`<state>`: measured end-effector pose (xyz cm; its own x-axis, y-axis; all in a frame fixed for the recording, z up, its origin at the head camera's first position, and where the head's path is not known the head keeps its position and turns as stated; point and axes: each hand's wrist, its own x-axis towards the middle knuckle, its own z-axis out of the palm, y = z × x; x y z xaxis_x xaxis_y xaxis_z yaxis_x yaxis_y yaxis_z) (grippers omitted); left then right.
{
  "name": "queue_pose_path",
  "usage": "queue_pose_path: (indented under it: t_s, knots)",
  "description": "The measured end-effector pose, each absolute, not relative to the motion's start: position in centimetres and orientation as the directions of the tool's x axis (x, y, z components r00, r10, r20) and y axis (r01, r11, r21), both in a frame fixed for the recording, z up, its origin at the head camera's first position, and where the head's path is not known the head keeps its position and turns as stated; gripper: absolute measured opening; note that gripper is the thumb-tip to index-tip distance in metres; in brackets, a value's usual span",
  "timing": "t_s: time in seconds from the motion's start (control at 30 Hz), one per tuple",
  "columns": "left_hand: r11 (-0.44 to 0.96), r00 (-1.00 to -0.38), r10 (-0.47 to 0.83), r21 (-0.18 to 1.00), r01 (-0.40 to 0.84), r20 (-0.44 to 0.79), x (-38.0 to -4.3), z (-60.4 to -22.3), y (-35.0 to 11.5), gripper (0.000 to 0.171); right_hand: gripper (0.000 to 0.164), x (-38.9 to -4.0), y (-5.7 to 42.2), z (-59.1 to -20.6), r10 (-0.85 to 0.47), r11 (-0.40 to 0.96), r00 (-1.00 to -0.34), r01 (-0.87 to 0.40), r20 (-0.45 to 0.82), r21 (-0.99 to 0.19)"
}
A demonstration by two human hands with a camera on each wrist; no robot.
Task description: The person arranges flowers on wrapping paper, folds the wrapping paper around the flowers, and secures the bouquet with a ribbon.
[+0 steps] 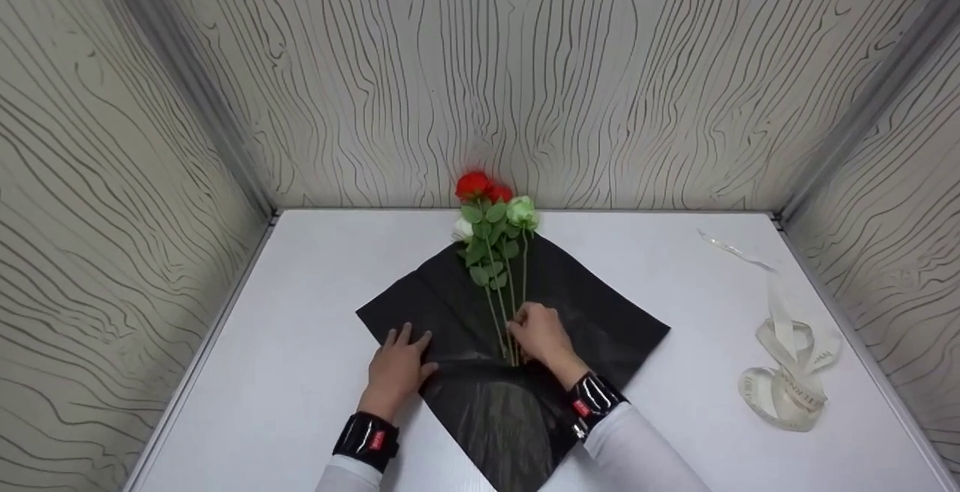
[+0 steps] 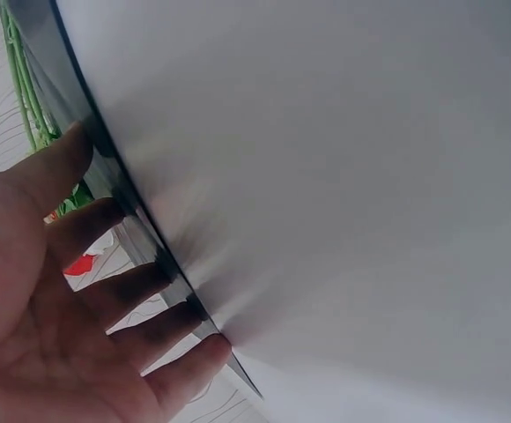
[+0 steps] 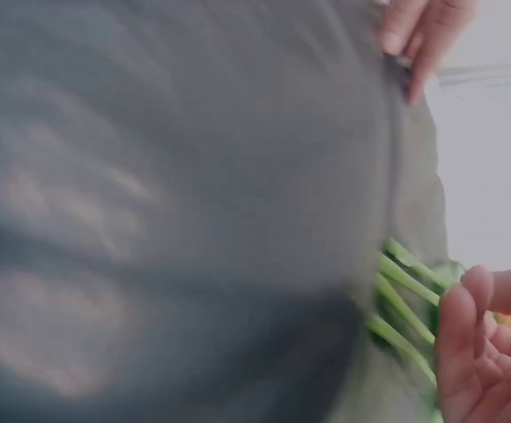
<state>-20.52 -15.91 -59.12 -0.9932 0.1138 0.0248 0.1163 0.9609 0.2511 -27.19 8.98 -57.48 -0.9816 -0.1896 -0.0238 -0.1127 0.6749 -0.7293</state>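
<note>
Several artificial roses lie on a sheet of black wrapping paper (image 1: 600, 312), their heads toward the back wall: red roses (image 1: 474, 185), a pale green rose (image 1: 523, 213) and a white one partly behind leaves. A fold of the paper covers the lower stem ends. My right hand (image 1: 541, 334) pinches at the green stems (image 3: 405, 308) with thumb and curled fingers, just above the fold. On the paper's left edge rests my left hand (image 1: 396, 368), fingers spread and fairly straight, the tips touching the black sheet in the left wrist view.
A cream ribbon (image 1: 796, 387) with printed lettering lies in loose loops on the right of the white table (image 1: 300, 312). Patterned walls (image 1: 390, 87) stand behind and at both sides. The red rose heads reach the table's back edge.
</note>
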Motion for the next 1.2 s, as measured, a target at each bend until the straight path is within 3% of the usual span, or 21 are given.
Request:
queue_pose_path:
  t_s: [0.2, 0.43, 0.67, 0.97, 1.1, 1.2]
  knots:
    - [0.968, -0.991, 0.129, 0.211, 0.134, 0.034, -20.7, -59.1, -16.1, 0.054, 0.009, -27.6, 13.1, -56.2, -0.256, 0.718, -0.967, -0.195, 0.007, -0.668]
    - [0.963, -0.992, 0.12, 0.238, 0.129, 0.05, -20.8, -59.2, -16.5, 0.055, 0.011, -27.0, 18.8, -56.7, -0.384, 0.752, -0.915, -0.389, 0.126, -0.532]
    - [0.944, -0.988, 0.138, 0.293, 0.152, 0.069, -21.0, -59.2, -17.2, 0.054, 0.016, -25.2, 22.4, -57.8, -0.48, 0.774, -0.876, -0.453, 0.057, -0.443]
    - [0.929, -0.98, 0.157, 0.319, 0.189, 0.125, -21.0, -59.2, -18.0, 0.047, 0.014, -23.1, 23.3, -57.9, -0.559, 0.739, -0.827, -0.53, 0.06, -0.417]
    - [0.923, -0.962, 0.184, 0.301, 0.239, 0.202, -21.2, -59.1, -17.9, 0.041, 0.016, -22.4, 23.7, -58.1, -0.603, 0.712, -0.798, -0.554, 0.029, -0.432]
    - [0.88, -0.945, 0.249, 0.359, 0.312, 0.21, -21.1, -59.0, -17.5, 0.037, 0.021, -22.0, 24.0, -58.3, -0.614, 0.699, -0.789, -0.551, 0.012, -0.456]
